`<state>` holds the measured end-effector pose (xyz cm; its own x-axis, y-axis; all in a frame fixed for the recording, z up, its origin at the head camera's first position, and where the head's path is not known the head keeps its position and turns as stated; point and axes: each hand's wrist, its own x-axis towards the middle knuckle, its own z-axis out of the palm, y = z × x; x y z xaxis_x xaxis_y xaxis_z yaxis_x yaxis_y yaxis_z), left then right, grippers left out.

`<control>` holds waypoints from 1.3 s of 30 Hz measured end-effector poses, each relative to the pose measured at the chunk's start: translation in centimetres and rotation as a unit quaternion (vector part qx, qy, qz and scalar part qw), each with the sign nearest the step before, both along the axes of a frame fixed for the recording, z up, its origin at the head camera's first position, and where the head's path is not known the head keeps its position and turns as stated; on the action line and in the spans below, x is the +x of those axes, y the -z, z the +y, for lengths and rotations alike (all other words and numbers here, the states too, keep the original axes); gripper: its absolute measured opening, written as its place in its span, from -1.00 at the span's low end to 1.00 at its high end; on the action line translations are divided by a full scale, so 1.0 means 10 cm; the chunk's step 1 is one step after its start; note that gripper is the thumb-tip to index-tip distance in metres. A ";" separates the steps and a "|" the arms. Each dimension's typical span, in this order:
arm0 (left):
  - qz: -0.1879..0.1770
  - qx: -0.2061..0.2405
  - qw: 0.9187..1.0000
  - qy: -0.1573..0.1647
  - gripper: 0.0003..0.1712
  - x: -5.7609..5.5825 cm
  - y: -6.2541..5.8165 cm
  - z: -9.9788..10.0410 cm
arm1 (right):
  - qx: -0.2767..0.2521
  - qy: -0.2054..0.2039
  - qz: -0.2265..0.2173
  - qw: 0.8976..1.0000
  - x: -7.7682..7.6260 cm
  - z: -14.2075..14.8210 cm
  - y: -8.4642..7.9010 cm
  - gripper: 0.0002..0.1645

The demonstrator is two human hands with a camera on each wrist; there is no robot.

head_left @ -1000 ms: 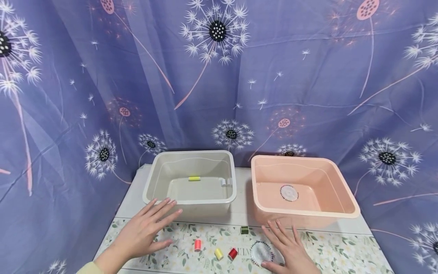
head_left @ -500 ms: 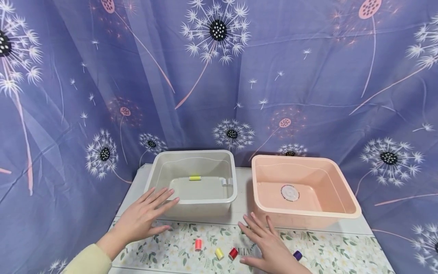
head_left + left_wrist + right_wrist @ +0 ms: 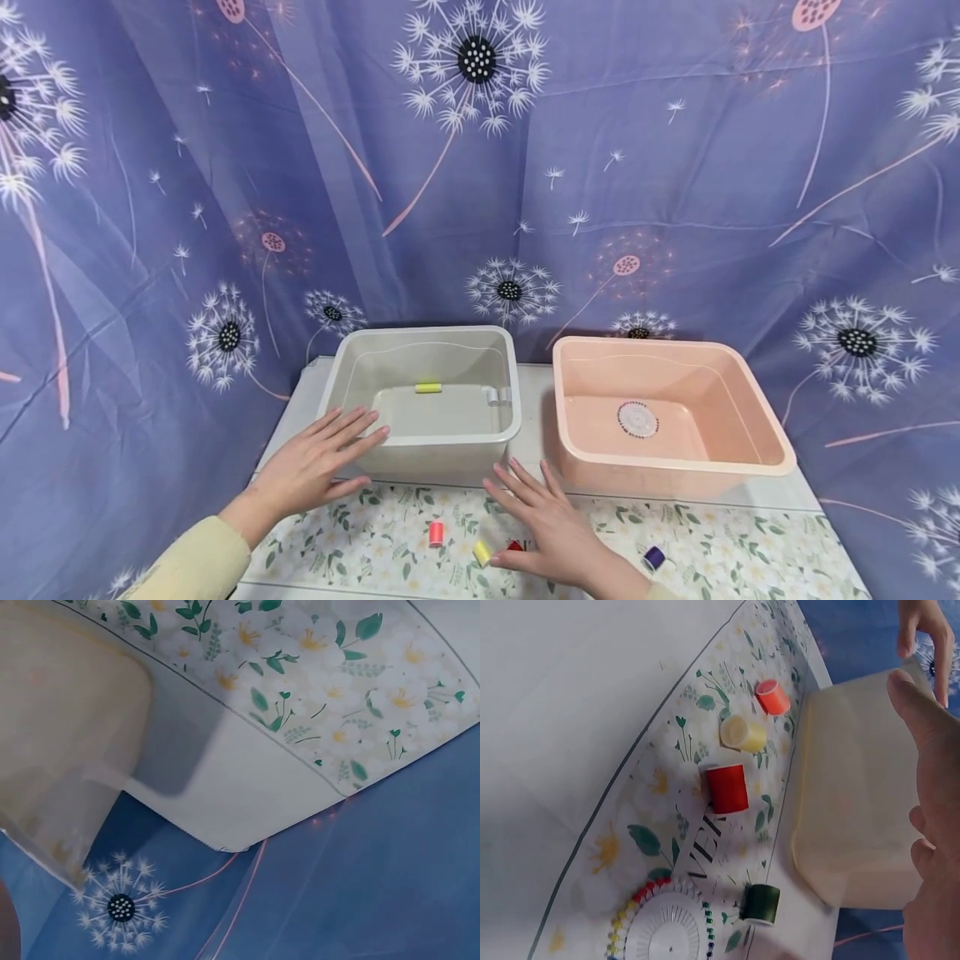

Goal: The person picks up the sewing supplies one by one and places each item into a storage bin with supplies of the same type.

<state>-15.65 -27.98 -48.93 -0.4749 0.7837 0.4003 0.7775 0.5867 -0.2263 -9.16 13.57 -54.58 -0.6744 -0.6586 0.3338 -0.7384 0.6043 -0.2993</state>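
Left hand [image 3: 318, 462] and right hand [image 3: 551, 529] were apart, fingers straight and spread. Left hung by near-left corner of grey rectangular plastic bin [image 3: 450, 439]; contact unclear. Right hovered above floral-patterned surface [image 3: 382, 546], partly hiding red cylindrical thread spool [image 3: 727, 789] in head view. Pale-yellow thread spool [image 3: 744, 733] and coral-pink thread spool [image 3: 773, 697] lay left of it; dark-purple thread spool [image 3: 654, 557] lay right of right wrist. Dark-green thread spool [image 3: 760, 904] and round white pin wheel [image 3: 664, 930] lay near red spool.
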 end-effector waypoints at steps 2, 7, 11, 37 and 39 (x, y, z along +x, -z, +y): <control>0.002 0.008 1.000 0.001 -0.22 -0.01 0.03 -0.01 | 0.001 -0.004 -0.002 1.000 -0.01 -0.03 0.02 0.07; 0.004 0.030 1.000 -0.003 -0.26 0.00 0.12 -0.02 | 0.002 -0.009 -0.018 1.000 -0.05 -0.10 0.07 0.07; 0.014 0.047 0.999 -0.004 -0.27 0.02 0.19 -0.02 | 0.003 -0.005 -0.038 0.999 -0.07 -0.15 0.09 0.07; 0.133 0.177 0.975 -0.016 -0.47 -0.06 0.44 0.15 | 0.021 -0.007 -0.048 0.999 -0.15 -0.35 0.24 0.09; 0.138 0.183 0.973 -0.017 -0.47 -0.07 0.44 0.16 | 0.023 -0.012 -0.051 0.998 -0.16 -0.36 0.27 0.09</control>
<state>-16.30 -26.35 -53.36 -0.3329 0.5511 0.7651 0.6962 0.6909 -0.1947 -10.73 9.98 -57.23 -0.6871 -0.6881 0.2332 -0.7199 0.6015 -0.3464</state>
